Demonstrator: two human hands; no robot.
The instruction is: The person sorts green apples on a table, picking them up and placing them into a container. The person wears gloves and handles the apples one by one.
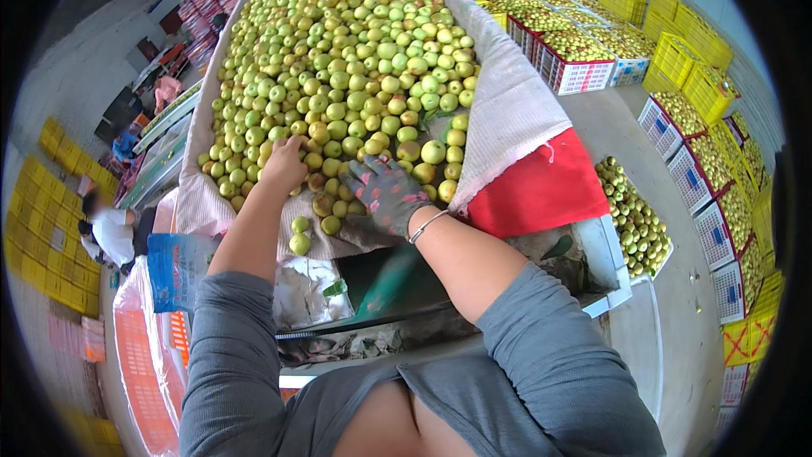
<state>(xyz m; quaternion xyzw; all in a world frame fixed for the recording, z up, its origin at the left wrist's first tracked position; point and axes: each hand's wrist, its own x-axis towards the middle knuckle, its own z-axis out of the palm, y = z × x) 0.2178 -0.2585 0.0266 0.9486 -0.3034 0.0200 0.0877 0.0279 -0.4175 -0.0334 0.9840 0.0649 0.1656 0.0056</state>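
Note:
A large heap of green jujube-like fruit (355, 63) lies on a pale cloth-lined tray (514, 101) before me. My left hand (285, 164), bare, reaches into the lower left of the heap with its fingers bent; its fingertips are partly hidden, so I cannot tell whether it grips a fruit. My right hand (387, 193), in a dark glove with pink patterns, lies palm down over fruit at the heap's lower edge, fingers apart. Between and below the hands, a few fruits (299, 244) rest on the cloth edge, above a green conveyor belt (406, 282).
Red cloth (539, 187) hangs at the tray's right corner. A container of fruit (634, 222) stands beyond it. Filled crates (688, 171) line the right side. At left are an orange crate (143, 362), a conveyor (158, 146) and a person in white (111, 231).

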